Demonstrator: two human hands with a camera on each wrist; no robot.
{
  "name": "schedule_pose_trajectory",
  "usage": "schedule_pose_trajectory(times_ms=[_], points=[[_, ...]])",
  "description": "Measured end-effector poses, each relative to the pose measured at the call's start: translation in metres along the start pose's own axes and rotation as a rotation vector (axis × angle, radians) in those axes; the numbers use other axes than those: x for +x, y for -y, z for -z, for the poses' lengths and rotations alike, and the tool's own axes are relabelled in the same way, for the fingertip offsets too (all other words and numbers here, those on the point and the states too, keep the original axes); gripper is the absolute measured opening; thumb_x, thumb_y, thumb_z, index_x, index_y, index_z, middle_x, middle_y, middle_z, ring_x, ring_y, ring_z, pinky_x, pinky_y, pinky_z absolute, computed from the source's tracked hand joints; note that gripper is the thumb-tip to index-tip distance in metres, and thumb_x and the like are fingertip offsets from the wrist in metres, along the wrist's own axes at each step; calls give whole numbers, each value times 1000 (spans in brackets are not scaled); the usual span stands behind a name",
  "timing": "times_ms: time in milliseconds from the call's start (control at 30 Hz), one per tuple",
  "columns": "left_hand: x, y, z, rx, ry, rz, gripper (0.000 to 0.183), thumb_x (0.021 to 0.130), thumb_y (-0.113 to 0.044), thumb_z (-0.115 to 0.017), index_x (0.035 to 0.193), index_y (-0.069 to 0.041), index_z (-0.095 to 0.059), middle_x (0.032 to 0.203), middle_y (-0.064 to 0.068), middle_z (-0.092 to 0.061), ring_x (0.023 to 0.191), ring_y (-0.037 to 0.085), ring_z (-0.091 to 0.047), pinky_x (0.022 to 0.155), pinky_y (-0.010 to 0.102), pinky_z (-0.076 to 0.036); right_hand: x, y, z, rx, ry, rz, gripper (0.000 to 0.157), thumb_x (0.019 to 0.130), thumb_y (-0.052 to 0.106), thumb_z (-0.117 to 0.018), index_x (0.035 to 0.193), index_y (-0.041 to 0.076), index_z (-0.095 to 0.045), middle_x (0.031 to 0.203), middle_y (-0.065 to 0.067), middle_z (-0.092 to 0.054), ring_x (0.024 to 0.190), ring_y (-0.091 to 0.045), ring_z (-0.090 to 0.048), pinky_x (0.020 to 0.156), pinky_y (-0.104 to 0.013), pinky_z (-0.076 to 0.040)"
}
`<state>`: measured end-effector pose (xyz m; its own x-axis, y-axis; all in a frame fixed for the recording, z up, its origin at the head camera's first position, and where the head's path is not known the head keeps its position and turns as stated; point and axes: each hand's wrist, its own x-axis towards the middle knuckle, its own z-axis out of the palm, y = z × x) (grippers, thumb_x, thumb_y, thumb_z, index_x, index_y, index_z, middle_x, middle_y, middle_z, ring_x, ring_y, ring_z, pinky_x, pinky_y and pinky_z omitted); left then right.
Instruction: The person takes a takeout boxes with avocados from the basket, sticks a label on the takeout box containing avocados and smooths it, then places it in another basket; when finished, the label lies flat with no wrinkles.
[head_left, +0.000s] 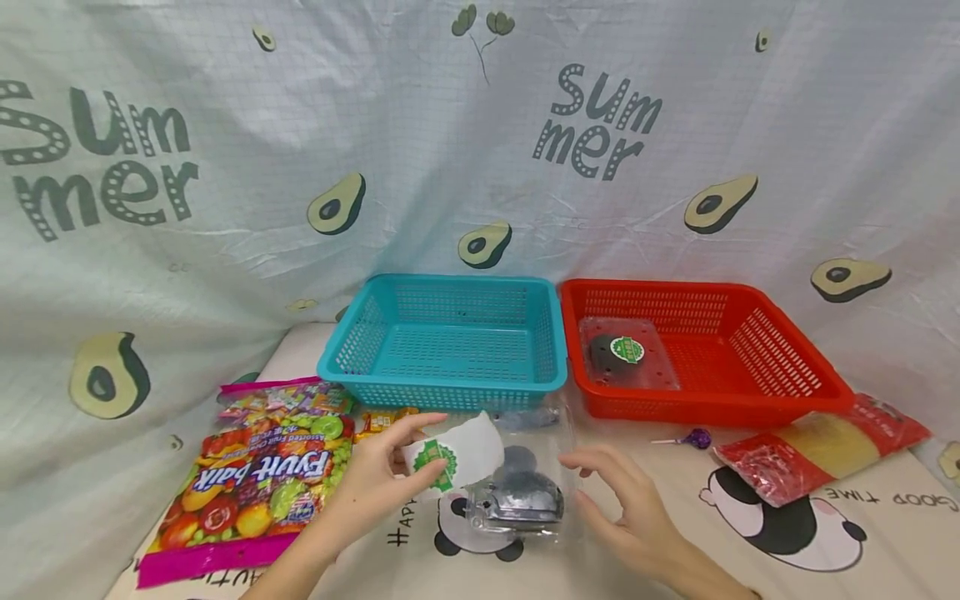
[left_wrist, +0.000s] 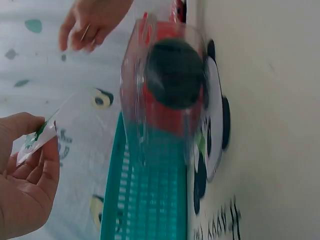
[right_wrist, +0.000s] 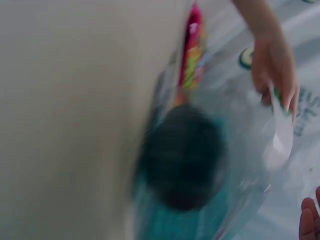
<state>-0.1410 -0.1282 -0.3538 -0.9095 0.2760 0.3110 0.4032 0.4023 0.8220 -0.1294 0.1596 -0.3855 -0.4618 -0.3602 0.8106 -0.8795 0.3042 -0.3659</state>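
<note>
Left hand (head_left: 378,477): pinched a white sheet (head_left: 480,454).
Right hand (head_left: 626,510): hung, fingers parted (nothing held), near the clear box (head_left: 525,527).
Green sticker (head_left: 435,467): seemed best handled by its edge.

Pale sheet (head_left: 420,108) hangs behind, lightly creased, printed with avocados (head_left: 336,205) and "summer". Cream table surface (head_left: 900,554) carries panda prints (head_left: 787,529).

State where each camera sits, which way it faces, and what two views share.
Head: on the head, facing forward and down over the teal basket and red basket; left hand and right hand show.
Left wrist: on that wrist, facing forward at the box, picture sideways; both hands show.
Right wrist: on that wrist, facing the box, blurred; left hand and some right fingers show.
Both wrist views share the box and label.
</note>
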Motion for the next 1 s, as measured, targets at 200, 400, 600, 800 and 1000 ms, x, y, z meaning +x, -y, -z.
schedule_pose_trajectory(times_ms=[200, 400, 600, 800, 1000], points=[[11, -15, -27, -134, 82, -56, 24, 77, -25, -68, 97, -14, -60, 85, 1, -64, 63, 5, -59, 56, 25, -52, 23, 8, -15, 9, 58, -60, 36, 75, 2, -63, 109, 10, -58, 101, 0, -58, 84, -8, -51, 71, -18, -45], [16, -18, -42, -163, 143, -96, 22, 78, -28, -67, 93, -13, -61, 79, 1, -63, 61, 5, -58, 57, 24, -52, 28, 8, -22, 23, 59, -133, 36, 73, 0, -66, 106, 14, -58, 96, 3, -58, 78, -7, -50, 65, -18, -44], [14, -19, -48, -147, 145, -122, 21, 78, -28, -67, 91, -12, -62, 75, 2, -62, 59, 4, -56, 56, 22, -51, 27, 7, -24, 92, 90, -186, 29, 72, -2, -67, 95, 14, -60, 86, 3, -59, 72, -10, -51, 60, -19, -44], [15, -18, -51, -131, 147, -119, 21, 77, -30, -67, 91, -16, -62, 81, -2, -64, 62, 5, -56, 59, 22, -51, 30, 15, -25, 153, 122, -263, 21, 74, -7, -64, 86, 10, -58, 74, 1, -56, 65, -8, -48, 56, -20, -44], [15, -16, -45, -150, 153, -96, 21, 79, -30, -65, 94, -15, -61, 79, -1, -63, 68, 7, -60, 65, 23, -52, 25, 9, -25, 172, 131, -354, 17, 78, -2, -62, 86, 12, -59, 72, 4, -57, 66, -6, -50, 57, -20, -46]])
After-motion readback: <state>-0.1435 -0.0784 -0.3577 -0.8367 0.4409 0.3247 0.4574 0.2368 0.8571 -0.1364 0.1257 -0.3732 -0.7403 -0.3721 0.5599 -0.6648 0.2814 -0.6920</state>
